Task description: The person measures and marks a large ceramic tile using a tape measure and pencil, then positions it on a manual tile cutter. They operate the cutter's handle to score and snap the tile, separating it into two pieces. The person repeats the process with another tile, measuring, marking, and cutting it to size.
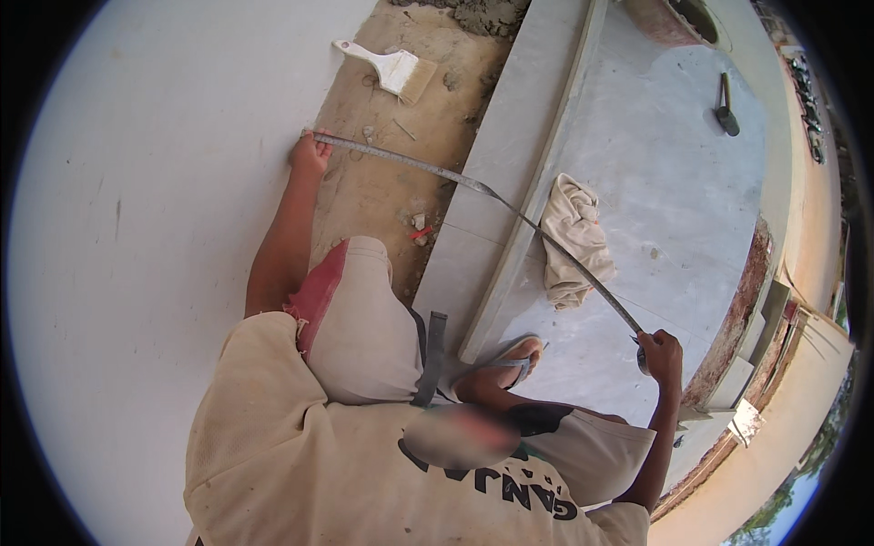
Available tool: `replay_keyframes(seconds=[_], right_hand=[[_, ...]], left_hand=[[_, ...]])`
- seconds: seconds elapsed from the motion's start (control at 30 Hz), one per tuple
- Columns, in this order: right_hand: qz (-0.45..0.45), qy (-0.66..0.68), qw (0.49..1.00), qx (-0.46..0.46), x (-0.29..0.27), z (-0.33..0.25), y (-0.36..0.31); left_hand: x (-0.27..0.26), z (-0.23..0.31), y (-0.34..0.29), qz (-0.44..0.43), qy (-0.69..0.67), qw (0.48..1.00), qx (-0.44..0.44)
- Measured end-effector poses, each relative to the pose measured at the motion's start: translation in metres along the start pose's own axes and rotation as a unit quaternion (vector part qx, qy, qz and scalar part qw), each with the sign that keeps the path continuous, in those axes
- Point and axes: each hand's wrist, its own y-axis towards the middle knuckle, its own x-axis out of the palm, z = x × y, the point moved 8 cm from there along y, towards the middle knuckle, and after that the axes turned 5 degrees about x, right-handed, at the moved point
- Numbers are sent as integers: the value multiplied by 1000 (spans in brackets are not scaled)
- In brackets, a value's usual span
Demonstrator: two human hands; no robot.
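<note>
A tape measure blade (430,167) stretches from the white wall (155,182) across a sandy strip (373,205) and onto grey tiles (655,191). My left hand (311,155) pinches its end, close against the foot of the wall. In my right hand (662,353) is the dark tape case (643,358), mostly covered by the fingers, above the tiles at the right. The blade twists partway along and passes over a long straight bar (557,132) lying on the tiles. Beside the blade rests a crumpled beige cloth (575,241).
A white-handled paintbrush (391,70) lies on the sand beyond my left hand, with wet mortar (487,16) farther off. On the tiles at the far right are a dark mallet (726,114) and a bucket (669,20). My sandalled foot (510,364) stands near the bar's near end.
</note>
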Motion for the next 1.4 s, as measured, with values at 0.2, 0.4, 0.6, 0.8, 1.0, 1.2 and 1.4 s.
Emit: replay_keyframes(seconds=[0.2,0.4,0.6,0.8,1.0,1.2,1.4], right_hand=[[22,-38,999,12,-14,-1,-17],[12,-27,999,28,5,2,-24],[10,-31,998,49,16,3,-27],[18,-28,998,58,22,0,-28],[39,-27,998,38,25,2,-30],[36,12,997,64,25,9,-32],[31,78,993,80,6,-7,-19]], left_hand=[[-7,-3,13,-17,-22,1000,13],[-15,-18,13,29,-37,999,-5],[-18,-20,23,-1,-56,998,2],[-19,-23,26,9,-52,999,-3],[-18,-22,25,-3,-54,999,0],[7,-12,1,-18,-53,998,20],[139,26,-11,-160,-34,985,49]])
